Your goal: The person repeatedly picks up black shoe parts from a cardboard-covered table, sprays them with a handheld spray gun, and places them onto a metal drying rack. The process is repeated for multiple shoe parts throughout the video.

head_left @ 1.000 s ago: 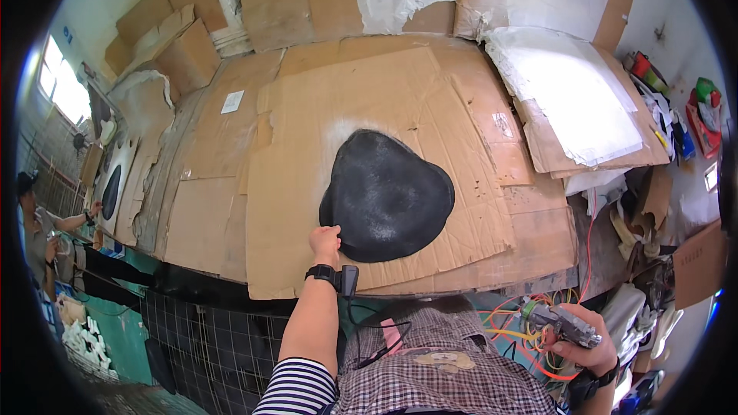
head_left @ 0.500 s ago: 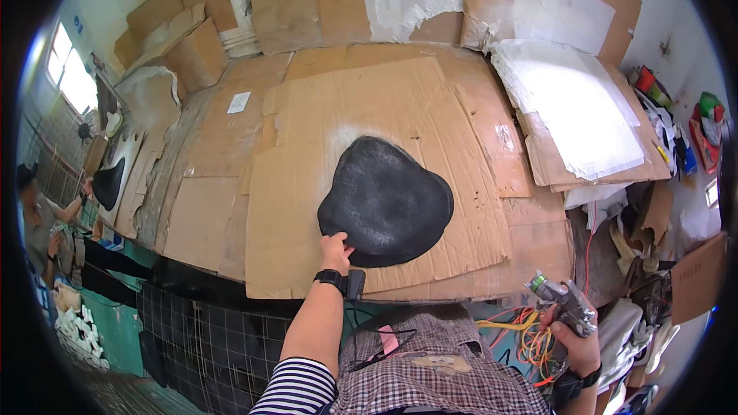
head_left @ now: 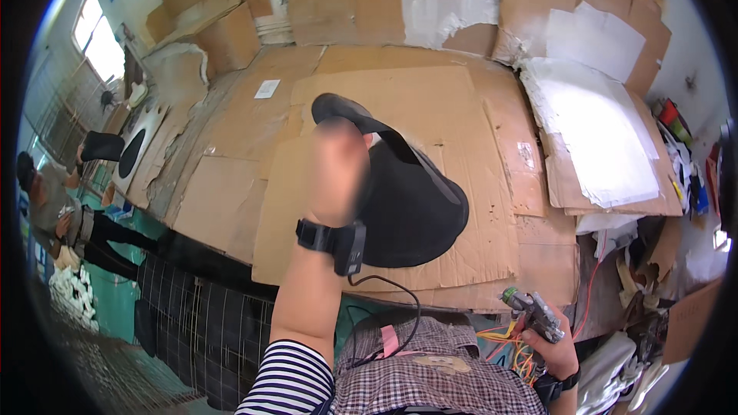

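Observation:
On the cardboard-covered table lies a black, rounded triangular pad (head_left: 407, 211), like a seat cushion. My left hand (head_left: 337, 177) is at its left side, blurred by motion, with the pad's far left edge lifted and curled over beside the fingers. The fingertips are partly hidden behind the raised edge. Low at the right, near the table's front edge, my right hand (head_left: 555, 347) is closed around a metal spray gun (head_left: 538, 318) with a green part at one end. The gun is apart from the pad.
White sheeting (head_left: 592, 131) covers a raised cardboard platform at right. Orange and yellow hoses (head_left: 523, 357) hang near my right hand. Wire mesh (head_left: 204, 338) stands below the table's front edge. At far left a co-worker (head_left: 58, 207) holds a black pad (head_left: 102, 146).
My left hand has moved up and lifted the pad's left side, which lay flat before. My right hand and the spray gun shifted slightly left in view. The view has tilted.

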Demonstrator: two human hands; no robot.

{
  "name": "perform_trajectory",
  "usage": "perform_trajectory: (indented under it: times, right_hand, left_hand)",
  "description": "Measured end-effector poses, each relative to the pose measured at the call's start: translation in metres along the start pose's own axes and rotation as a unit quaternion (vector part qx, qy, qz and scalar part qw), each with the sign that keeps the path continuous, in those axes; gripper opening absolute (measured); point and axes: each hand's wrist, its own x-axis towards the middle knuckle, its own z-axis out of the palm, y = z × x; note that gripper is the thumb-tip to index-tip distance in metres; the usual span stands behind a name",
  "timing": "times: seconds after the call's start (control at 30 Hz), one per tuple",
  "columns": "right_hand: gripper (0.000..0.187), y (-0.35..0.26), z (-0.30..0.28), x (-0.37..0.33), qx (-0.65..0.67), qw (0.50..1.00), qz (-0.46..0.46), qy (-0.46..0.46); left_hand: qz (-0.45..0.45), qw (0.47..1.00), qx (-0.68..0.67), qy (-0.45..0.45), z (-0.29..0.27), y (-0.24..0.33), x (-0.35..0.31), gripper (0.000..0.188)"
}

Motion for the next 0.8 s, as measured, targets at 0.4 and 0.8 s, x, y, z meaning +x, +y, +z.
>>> perform_trajectory:
  times: [0.4, 0.8]
  right_hand:
    - [0.062, 0.011, 0.039, 0.053, -0.056, 0.976, 0.033, -0.206]
    - [0.071, -0.016, 0.120, 0.081, -0.162, 0.919, 0.029, -0.359]
  left_hand:
    - [0.196, 0.962, 0.021, 0.190, -0.070, 0.127, -0.199, 0.026]
    - [0.471, 0.815, 0.005, 0.339, -0.222, 0.201, -0.303, 0.032]
